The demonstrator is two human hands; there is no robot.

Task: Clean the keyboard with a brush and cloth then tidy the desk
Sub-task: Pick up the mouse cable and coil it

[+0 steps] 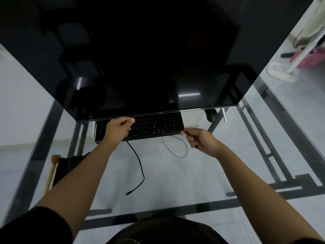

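A black keyboard (151,128) lies on the glass desk (175,182), partly under the lower edge of a big dark monitor (140,67). My left hand (117,128) is over the keyboard's left part, fingers pinched on a thin black cable (153,123) that stretches across the keys. My right hand (202,140), just off the keyboard's right end, grips the same cable, and a loop of it (177,150) hangs below. A wooden-handled brush (51,171) rests at the desk's left edge beside a dark cloth (70,164).
A thicker black cable (139,166) runs from the keyboard's front toward me and ends in a loose plug. A dark mouse (211,115) shows under the monitor's right corner. On the floor at the far right are a white mop and a pink tub (309,59).
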